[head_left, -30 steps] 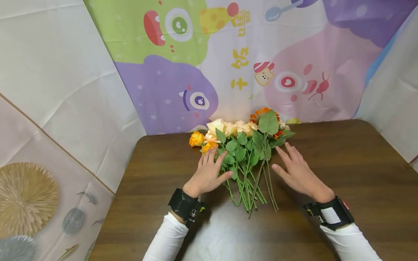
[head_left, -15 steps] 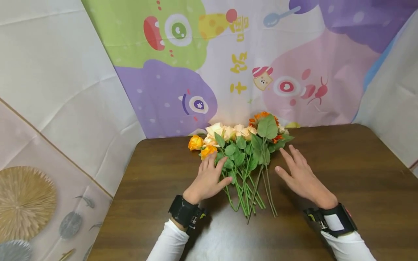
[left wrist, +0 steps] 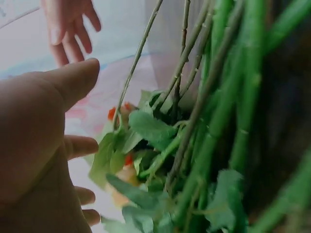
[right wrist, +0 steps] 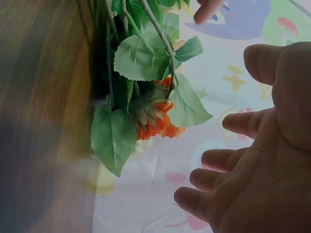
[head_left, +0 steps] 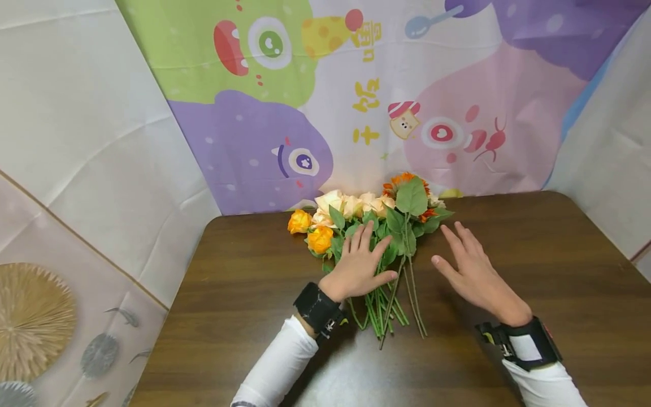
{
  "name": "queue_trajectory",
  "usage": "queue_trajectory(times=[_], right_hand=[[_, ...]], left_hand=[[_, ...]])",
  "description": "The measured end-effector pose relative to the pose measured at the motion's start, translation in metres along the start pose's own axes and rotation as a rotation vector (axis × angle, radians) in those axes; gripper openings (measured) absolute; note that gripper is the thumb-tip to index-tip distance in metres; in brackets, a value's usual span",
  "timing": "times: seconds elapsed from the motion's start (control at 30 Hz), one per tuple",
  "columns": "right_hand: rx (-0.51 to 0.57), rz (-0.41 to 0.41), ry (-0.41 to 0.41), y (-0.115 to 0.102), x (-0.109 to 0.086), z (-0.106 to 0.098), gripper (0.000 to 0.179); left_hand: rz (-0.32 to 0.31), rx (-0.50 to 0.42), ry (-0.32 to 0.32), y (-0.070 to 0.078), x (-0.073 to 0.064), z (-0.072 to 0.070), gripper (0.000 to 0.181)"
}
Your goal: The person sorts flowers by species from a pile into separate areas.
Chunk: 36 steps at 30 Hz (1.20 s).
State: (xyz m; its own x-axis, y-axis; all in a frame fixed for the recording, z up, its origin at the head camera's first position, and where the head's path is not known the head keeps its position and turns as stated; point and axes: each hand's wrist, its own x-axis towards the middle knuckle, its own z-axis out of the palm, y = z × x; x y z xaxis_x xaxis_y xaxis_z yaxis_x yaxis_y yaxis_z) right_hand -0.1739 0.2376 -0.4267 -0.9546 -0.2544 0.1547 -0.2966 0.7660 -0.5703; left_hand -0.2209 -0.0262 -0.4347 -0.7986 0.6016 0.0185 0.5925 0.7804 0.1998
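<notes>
A bunch of flowers lies on the table, blooms toward the back and green stems toward the front. Cream roses are in its middle, yellow-orange roses at its left, and an orange flower with broad leaves at its right. My left hand hovers over the stems and leaves, fingers spread; the left wrist view shows a gap between palm and stems. To the right of the bunch, my right hand is held with fingers extended, apart from the leaves, holding nothing.
The brown wooden table ends at a cartoon-printed cloth just behind the blooms. A pale cloth hangs at the left, another at the right. Both wrists wear black camera straps.
My left hand has moved right, from the bunch's left side to above its stems, uncovering the lower yellow-orange rose. My right hand has shifted slightly away to the right. The flowers lie as before.
</notes>
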Motion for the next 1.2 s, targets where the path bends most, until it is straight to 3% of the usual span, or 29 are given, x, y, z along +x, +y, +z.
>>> queue_trajectory(times=[0.2,0.47,0.53,0.63,0.8,1.2], right_hand=[[-0.005,0.001,0.006,0.000,-0.001,-0.001,0.073],[-0.020,-0.012,0.021,0.000,-0.001,-0.001,0.072],[-0.020,-0.014,0.022,-0.001,-0.001,-0.001,0.072],[-0.018,-0.018,0.022,-0.001,-0.001,-0.001,0.072],[-0.019,-0.024,0.022,-0.002,-0.001,-0.004,0.072],[-0.013,-0.037,0.023,-0.002,-0.003,-0.005,0.071]], left_hand=[[-0.040,0.122,-0.060,0.015,0.027,0.000,0.083],[-0.015,0.337,-0.068,0.031,0.061,0.016,0.084],[-0.007,0.385,-0.102,0.032,0.067,0.023,0.079],[-0.015,0.408,-0.203,0.031,0.075,0.032,0.069],[-0.038,0.363,-0.336,0.026,0.081,0.037,0.060],[-0.017,0.380,-0.370,0.022,0.073,0.035,0.058]])
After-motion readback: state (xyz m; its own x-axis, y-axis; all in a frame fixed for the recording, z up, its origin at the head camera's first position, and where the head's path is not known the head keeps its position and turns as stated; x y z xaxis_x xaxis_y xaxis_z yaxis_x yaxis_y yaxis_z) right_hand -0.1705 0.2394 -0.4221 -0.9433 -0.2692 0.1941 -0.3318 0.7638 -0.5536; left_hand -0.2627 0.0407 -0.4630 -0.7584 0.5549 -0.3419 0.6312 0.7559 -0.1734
